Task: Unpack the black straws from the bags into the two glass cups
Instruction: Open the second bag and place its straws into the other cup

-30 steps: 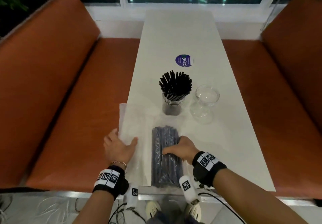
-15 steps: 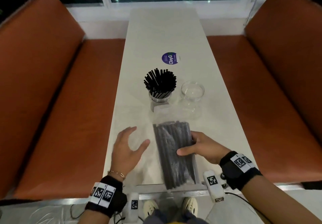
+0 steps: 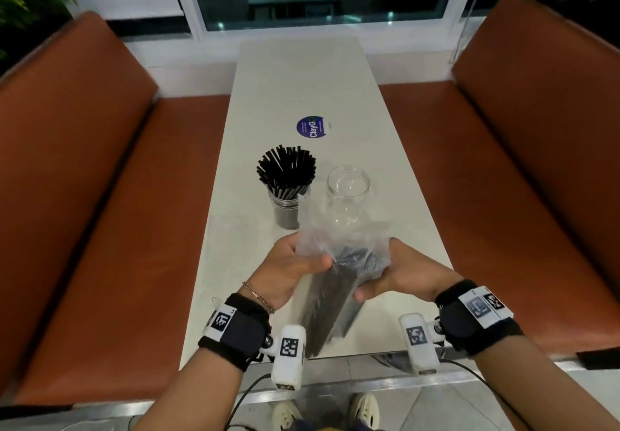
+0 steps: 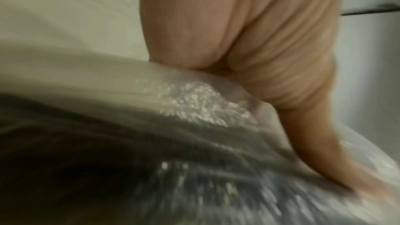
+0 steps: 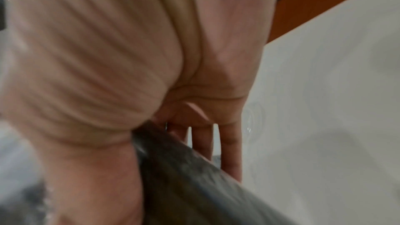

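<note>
Hands meet over the near end of a long white table [image 3: 302, 71], lifting a clear plastic bag [image 3: 339, 239] packed with black straws [image 3: 330, 299] off the surface. The left hand [image 3: 288, 271] curls round the bag's left side, thumb pressed across the front; the right hand [image 3: 402, 274] clasps the right side, thumb in front and fingers [image 5: 229, 151] behind the bundle (both wrist views are blurred, showing little beyond palm and plastic). The bag's loose, crumpled mouth points away from the person. Just beyond it stand two glass cups side by side: the left cup [image 3: 287, 211] crammed with upright black straws, the right cup [image 3: 347, 195] holding none. Farther along the tabletop lies a round blue sticker [image 3: 310, 127], with orange benches [image 3: 100, 229] on either side.
</note>
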Demonstrator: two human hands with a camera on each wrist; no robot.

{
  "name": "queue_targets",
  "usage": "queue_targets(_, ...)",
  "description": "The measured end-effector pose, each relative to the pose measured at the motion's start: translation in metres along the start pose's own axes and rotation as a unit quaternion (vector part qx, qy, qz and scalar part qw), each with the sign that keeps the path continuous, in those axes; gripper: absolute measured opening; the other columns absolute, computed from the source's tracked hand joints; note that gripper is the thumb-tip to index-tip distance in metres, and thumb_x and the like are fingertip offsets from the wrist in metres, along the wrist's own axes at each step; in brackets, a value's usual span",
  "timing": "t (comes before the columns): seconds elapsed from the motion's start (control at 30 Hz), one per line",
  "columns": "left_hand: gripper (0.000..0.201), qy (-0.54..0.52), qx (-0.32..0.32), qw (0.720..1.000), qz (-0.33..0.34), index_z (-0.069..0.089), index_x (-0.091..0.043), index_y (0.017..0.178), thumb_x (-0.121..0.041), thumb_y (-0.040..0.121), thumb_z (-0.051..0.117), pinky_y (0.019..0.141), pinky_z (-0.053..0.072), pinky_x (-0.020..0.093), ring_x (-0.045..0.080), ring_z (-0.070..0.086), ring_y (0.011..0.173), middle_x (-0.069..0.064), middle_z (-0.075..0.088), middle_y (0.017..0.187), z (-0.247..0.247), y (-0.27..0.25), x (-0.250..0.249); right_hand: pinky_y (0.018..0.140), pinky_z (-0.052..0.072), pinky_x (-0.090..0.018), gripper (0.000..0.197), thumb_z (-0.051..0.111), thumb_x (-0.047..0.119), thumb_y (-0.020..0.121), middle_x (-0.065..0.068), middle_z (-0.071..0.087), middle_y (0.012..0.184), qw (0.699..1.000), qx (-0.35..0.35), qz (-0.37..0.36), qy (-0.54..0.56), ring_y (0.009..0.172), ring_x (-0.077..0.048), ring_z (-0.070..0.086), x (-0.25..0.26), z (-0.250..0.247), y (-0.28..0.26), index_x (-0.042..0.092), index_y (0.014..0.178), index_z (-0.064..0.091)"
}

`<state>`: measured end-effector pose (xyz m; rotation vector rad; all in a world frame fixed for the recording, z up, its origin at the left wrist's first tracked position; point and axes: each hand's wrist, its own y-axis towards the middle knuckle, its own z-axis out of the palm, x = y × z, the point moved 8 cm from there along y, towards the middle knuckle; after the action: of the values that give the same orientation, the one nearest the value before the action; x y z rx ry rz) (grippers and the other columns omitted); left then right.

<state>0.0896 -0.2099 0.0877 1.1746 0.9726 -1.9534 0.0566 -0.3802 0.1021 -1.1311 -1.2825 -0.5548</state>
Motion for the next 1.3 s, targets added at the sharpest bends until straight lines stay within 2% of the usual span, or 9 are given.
queue_targets(0.13, 0.058, -0.001, -0.128, 0.99, 0.054, 0.063, 0.001, 0.076, -0.035, 0.057, 0.103, 0.079, 0.055, 0.028, 0.018, 0.057, 0.068, 0.01, 0.051, 0.07, -0.019, -0.009, -0.008, 0.103, 0.06, -0.039, 0.05, 0.088, 0.0, 0.073, -0.007, 0.081, 0.12, 0.994, -0.085, -0.026, 0.062, 0.119, -0.032, 0.074, 0.002, -0.032, -0.016, 0.014, 0.119, 0.073)
queue_targets(0.27, 0.053, 0.076, -0.174, 0.98, 0.058, 0.043, -0.017, 0.055, -0.013, 0.082, 0.09, 0.079, 0.041, 0.033, 0.014, 0.039, 0.063, -0.002, 0.039, 0.063, -0.032, -0.018, -0.009, 0.111, 0.053, -0.055, 0.059, 0.087, 0.019, 0.077, -0.014, 0.074, 0.13, 0.986, -0.129, -0.074, 0.079, 0.121, -0.043, 0.067, 0.009, -0.056, -0.031, 0.024, 0.133, 0.068)
queue_targets(0.43, 0.052, 0.189, -0.211, 0.959, 0.023, 0.049, -0.015, 0.049, -0.008, 0.078, 0.091, 0.057, 0.043, 0.014, 0.004, 0.045, 0.051, -0.014, 0.049, 0.053, -0.038, -0.023, 0.002, 0.095, 0.059, -0.041, 0.007, 0.082, 0.018, 0.085, -0.007, 0.082, 0.099, 0.977, -0.186, -0.103, 0.035, 0.1, -0.031, 0.077, 0.02, -0.071, -0.04, 0.018, 0.092, 0.083)
queue_targets(0.57, 0.042, 0.239, -0.257, 0.936, 0.038, 0.071, 0.003, 0.083, -0.027, 0.067, 0.098, 0.062, 0.051, 0.02, 0.015, 0.059, 0.068, 0.001, 0.069, 0.075, -0.058, -0.034, -0.011, 0.102, 0.057, -0.056, 0.019, 0.083, 0.029, 0.082, -0.014, 0.082, 0.097, 0.963, -0.236, -0.128, 0.021, 0.101, -0.046, 0.073, 0.029, -0.089, -0.05, 0.011, 0.089, 0.081)
queue_targets(0.67, 0.051, 0.31, -0.253, 0.916, 0.03, 0.073, -0.023, 0.101, -0.044, 0.061, 0.097, 0.079, 0.051, 0.031, 0.016, 0.063, 0.084, -0.009, 0.073, 0.097, -0.066, -0.043, -0.031, 0.097, 0.059, -0.053, 0.019, 0.082, 0.024, 0.087, -0.016, 0.079, 0.099, 0.961, -0.24, -0.135, 0.001, 0.094, -0.039, 0.075, 0.035, -0.096, -0.058, 0.008, 0.092, 0.074)
queue_targets(0.77, 0.103, 0.363, -0.23, 0.901, 0.065, 0.053, -0.043, 0.138, -0.071, 0.048, 0.093, 0.099, 0.047, 0.029, 0.005, 0.059, 0.123, -0.018, 0.059, 0.139, -0.052, -0.044, -0.056, 0.089, 0.06, -0.048, 0.013, 0.079, 0.012, 0.093, -0.025, 0.073, 0.097, 0.959, -0.242, -0.15, -0.012, 0.085, -0.037, 0.072, 0.038, -0.099, -0.059, 0.005, 0.099, 0.07)
queue_targets(0.97, 0.08, 0.609, -0.224, 0.706, 0.282, 0.06, -0.042, 0.143, -0.077, 0.072, 0.077, 0.115, 0.029, 0.04, 0.012, 0.042, 0.141, -0.014, 0.051, 0.153, 0.065, -0.031, -0.127, 0.074, 0.055, -0.017, 0.007, 0.082, 0.009, 0.09, -0.008, 0.081, 0.088, 0.947, -0.268, -0.172, -0.046, 0.075, -0.013, 0.073, 0.049, -0.101, -0.058, 0.015, 0.094, 0.082)
queue_targets(1.17, 0.017, 0.618, -0.162, 0.65, 0.412, 0.085, -0.03, 0.099, -0.043, 0.093, 0.075, 0.11, 0.042, 0.051, 0.019, 0.069, 0.107, -0.013, 0.081, 0.093, 0.153, -0.002, -0.113, 0.071, 0.053, -0.012, 0.004, 0.086, 0.018, 0.087, 0.006, 0.081, 0.081, 0.914, -0.294, -0.206, -0.191, 0.079, -0.014, 0.074, 0.067, -0.104, -0.064, 0.014, 0.086, 0.084)
queue_targets(1.3, 0.015, 0.652, -0.194, 0.605, 0.414, 0.08, -0.022, 0.088, -0.03, 0.097, 0.073, 0.109, 0.044, 0.048, 0.021, 0.069, 0.094, -0.006, 0.076, 0.082, 0.159, 0.001, -0.108, 0.064, 0.046, -0.005, 0.011, 0.089, 0.026, 0.084, 0.012, 0.078, 0.075, 0.897, -0.312, -0.204, -0.236, 0.081, -0.012, 0.072, 0.069, -0.106, -0.069, 0.018, 0.079, 0.083)
